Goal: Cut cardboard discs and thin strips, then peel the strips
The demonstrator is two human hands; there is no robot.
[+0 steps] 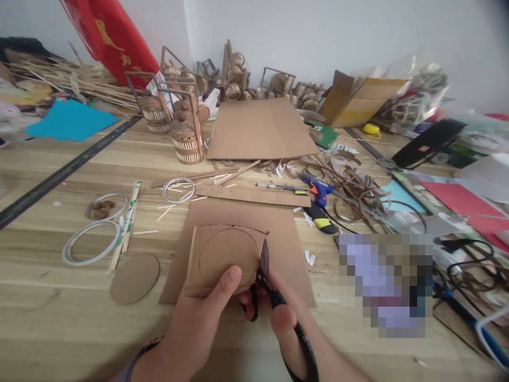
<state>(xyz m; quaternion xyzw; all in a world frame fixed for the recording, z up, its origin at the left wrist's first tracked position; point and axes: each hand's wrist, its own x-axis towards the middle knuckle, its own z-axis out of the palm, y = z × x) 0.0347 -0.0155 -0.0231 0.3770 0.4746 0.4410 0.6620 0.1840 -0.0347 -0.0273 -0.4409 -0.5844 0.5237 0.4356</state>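
Observation:
My left hand [210, 307] grips a squarish piece of cardboard [226, 252] with its thumb on top. A circle is drawn on that piece. In my right hand [284, 323] are black-handled scissors [304, 347], their blades at the cardboard's right edge, where a partly cut strip [264, 252] bends away. Below the hands lies a larger cardboard sheet [294, 265]. A cut cardboard disc [135, 278] rests on the table to the left. The fingers of my left hand under the cardboard are hidden.
Beyond the sheet lie a long cardboard strip [254, 195], a blue glue gun [318, 188] and a yellow-black cutter [323, 218]. White rings of tape [92, 241] are at left. Small slatted wooden baskets [186, 140] stand behind, beside a big cardboard sheet [262, 127]. Brown strips [350, 180] clutter the right.

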